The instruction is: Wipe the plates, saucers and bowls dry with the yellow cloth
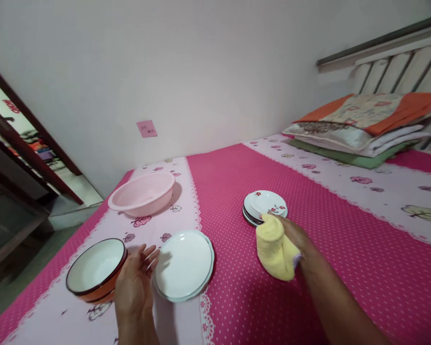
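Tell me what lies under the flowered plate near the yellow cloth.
More plates are stacked under the flowered plate; only their rims show at the left edge. Their faces are covered, and the cloth in the right hand hides the stack's near side.

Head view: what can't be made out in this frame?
All in the head view:
- Right hand: fingers mostly hidden by the cloth it grips.
- Plate stack: count unclear; too small, and the cloth covers the near edge.
- Wall note: writing too small.
- Left hand: contact with the white plate unclear; forearm cut off by the bottom edge.
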### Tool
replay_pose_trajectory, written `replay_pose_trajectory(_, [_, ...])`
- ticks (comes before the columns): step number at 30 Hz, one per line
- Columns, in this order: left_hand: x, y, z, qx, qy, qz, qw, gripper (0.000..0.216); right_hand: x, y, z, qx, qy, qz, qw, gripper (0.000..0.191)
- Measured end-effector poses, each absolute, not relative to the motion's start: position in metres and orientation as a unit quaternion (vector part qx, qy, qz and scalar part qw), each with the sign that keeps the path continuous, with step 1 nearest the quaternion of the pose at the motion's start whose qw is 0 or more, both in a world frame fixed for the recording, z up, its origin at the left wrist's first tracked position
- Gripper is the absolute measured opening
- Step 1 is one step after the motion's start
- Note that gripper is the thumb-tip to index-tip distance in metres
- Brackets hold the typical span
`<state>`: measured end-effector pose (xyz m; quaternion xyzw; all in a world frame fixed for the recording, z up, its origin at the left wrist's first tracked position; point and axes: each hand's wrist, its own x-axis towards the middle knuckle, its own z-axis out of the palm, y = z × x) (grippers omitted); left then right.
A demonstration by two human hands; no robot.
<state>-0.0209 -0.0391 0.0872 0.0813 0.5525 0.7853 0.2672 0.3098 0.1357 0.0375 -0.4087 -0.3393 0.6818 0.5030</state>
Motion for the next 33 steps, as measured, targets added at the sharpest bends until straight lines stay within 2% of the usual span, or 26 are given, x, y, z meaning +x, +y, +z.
replay_pose_trajectory(4, [-0.033,-0.040,0.072,0.114,0.609,0.761,0.192,0.020,0.295,0.120,0.046,-0.392,-0.372,0.686,0.487,0.030])
replay_pose_trajectory(9, [-0.049,-0.034,0.045,0.194,0.752,0.619,0.121,0.034,0.267,0.108,0.036,-0.389,-0.417,0.667,0.479,0.042])
replay_pose_trajectory(12, [-0.055,-0.033,0.031,0.233,0.798,0.543,0.114,0.042,0.253,0.098,0.029,-0.392,-0.452,0.660,0.454,0.050])
replay_pose_trajectory(16, [-0.056,-0.033,0.017,0.274,0.843,0.443,0.131,0.062,0.241,0.082,0.017,-0.391,-0.515,0.646,0.406,0.052])
replay_pose_trajectory(19, [-0.056,-0.031,0.011,0.288,0.860,0.398,0.137,0.055,0.238,0.074,0.004,-0.382,-0.582,0.614,0.372,0.058])
replay_pose_trajectory(22, [-0.056,-0.030,0.009,0.301,0.865,0.379,0.133,0.050,0.239,0.072,-0.009,-0.376,-0.603,0.608,0.354,0.055])
replay_pose_trajectory(33, [-0.051,-0.034,0.017,0.281,0.876,0.385,0.077,0.042,0.235,0.080,-0.024,-0.407,-0.587,0.596,0.367,0.045])
